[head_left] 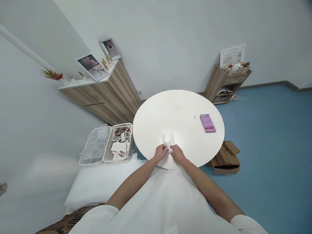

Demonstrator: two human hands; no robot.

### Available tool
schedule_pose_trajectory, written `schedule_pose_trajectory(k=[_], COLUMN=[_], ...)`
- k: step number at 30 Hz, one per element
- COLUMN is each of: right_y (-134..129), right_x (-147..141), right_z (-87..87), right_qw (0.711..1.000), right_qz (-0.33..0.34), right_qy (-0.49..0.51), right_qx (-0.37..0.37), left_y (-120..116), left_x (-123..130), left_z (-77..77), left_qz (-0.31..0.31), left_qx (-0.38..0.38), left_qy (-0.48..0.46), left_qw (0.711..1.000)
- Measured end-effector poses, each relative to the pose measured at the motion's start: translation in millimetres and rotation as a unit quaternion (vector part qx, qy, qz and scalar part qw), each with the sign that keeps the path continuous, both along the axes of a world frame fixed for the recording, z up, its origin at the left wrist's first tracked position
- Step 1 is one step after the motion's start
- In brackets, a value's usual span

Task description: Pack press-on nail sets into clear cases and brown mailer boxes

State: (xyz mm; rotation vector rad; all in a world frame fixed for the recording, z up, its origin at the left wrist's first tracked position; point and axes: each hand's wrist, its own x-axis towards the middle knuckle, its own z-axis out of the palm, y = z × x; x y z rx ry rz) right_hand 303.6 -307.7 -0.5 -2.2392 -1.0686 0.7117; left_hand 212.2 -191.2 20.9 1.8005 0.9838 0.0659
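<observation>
A small white, partly see-through sheet or wrap (168, 138) lies on the round white table (175, 107) near its front edge. My left hand (161, 152) is closed on the sheet's near left side, thumb and fingers pinched together. At the near right side, my right hand (177, 153) has its fingers bent and closed on the sheet's edge. The two hands are a short gap apart. Whether the sheet wraps anything is too small to tell.
A blurred purple item (208, 123) lies on the table's right part. Left of the table are a basket of cards (105, 156) and a basket of clear plastic packs (81, 163). Cardboard boxes (225, 157) stand on the floor at right.
</observation>
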Motion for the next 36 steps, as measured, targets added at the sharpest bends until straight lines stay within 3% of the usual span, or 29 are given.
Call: schedule_pose_trajectory(k=[5,11,17,21,25,28,31,36], right_y=[4.9,18.6,22.5,18.1,5.1,-4.4,-4.2,11.9], right_x=[11.4,16.1,15.3,18.1,18.7,17.7,17.0,22.2], right_z=[4.5,2.9,-5.2,-6.3,0.4,6.8,9.5,14.1], right_qw=[0.996,0.993,0.993,0.993,0.998,0.997,0.985,0.983], right_qz=[-0.031,-0.077,-0.089,-0.075,-0.037,0.057,0.152,0.161], right_qy=[0.087,0.091,0.076,0.088,0.056,-0.038,-0.077,-0.089], right_qx=[0.001,-0.021,-0.036,-0.034,-0.009,0.021,0.004,-0.019], left_y=[-14.6,-26.2,-15.1,-9.8,-13.0,-14.1,-11.1,1.1], left_x=[7.5,-5.3,-12.8,-0.8,7.0,6.1,5.3,10.7], left_z=[-1.6,-0.4,-1.2,-2.0,-3.7,-3.3,-1.1,6.2], left_qz=[-0.076,-0.166,-0.149,-0.206,-0.212,-0.216,-0.237,-0.222], left_qx=[0.052,0.093,0.164,0.206,0.181,0.174,0.180,0.107], left_qy=[0.007,-0.010,-0.036,-0.015,0.009,0.027,0.044,-0.008], left_qw=[0.996,0.982,0.974,0.956,0.960,0.960,0.954,0.969])
